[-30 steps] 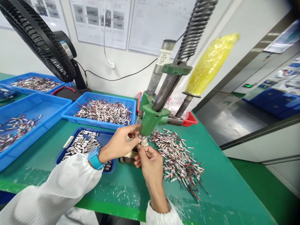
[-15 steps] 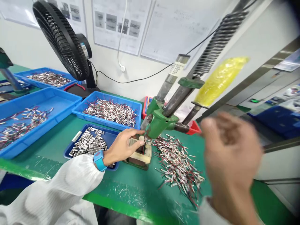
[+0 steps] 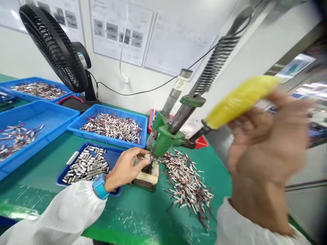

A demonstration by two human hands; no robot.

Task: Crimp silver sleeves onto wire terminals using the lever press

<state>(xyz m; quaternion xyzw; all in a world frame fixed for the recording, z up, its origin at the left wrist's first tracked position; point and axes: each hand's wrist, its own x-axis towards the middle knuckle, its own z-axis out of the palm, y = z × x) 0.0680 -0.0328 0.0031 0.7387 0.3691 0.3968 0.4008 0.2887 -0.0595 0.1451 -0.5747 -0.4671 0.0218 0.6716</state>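
Note:
A green hand press (image 3: 163,137) stands on the bench, with a pale fixture block (image 3: 146,177) under its ram. My left hand (image 3: 127,168) is at this block, thumb and forefinger closing in beside the ram tip. Dark and red wire shows near the fingertips, but what they pinch is mostly hidden. Blurred by motion, my right hand (image 3: 268,139) has its fingers curled at the yellow-wrapped lever handle (image 3: 240,100). Right of the block lies a loose heap of small silvery parts with red and black wires (image 3: 186,183). Metal cylinders (image 3: 88,166) are to my left hand's left.
The cylinders sit in a dark blue tray (image 3: 60,177). Behind it, a blue tray (image 3: 107,141) holds many wired parts; another blue tray (image 3: 51,114) is at left. A black fan (image 3: 55,51) and a red bin (image 3: 203,142) stand farther back. A cable (image 3: 143,92) crosses the wall.
My right hand has come up to the yellow handle, which now tilts lower. My left hand stays at the fixture block. The whole view has shifted a little.

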